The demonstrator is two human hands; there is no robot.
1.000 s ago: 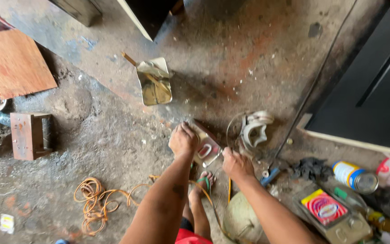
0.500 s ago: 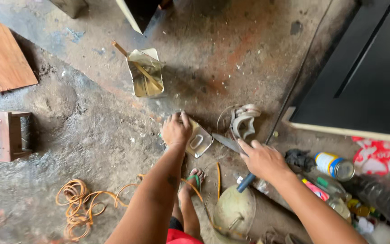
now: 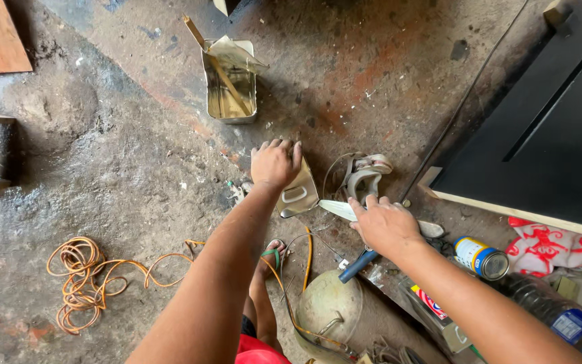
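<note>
Left hand lies palm-down, fingers spread, on the upper edge of a tilted metal can, pinning it to the concrete floor. Flat pressing hold, not a closed grasp. The can shows a pale face with a small recessed handle just below the left wrist.

Right hand is wrapped round a blue-handled knife: blue handle sticks out below the palm toward the person's body, pale blade runs up-left from the knuckles with its tip just beside the can's lower right corner. Whether the tip touches the metal cannot be told.

Judged step: working the blade against the can while the other hand steadies it. To do it well:
- keep the left palm weight straight down so the can does not skid on the gritty floor
- keep left fingers on the far edge, well clear of the blade's line
- drive the blade away from the left wrist, in short strokes
- mind the bare sandalled foot close below both forearms

Around the hands: a pair of sandals just beyond the right hand, orange cord coiled well off to the left of the left arm, an open rectangular tin with a stick in it beyond the left hand, a small printed tin to the right of the right forearm
</note>
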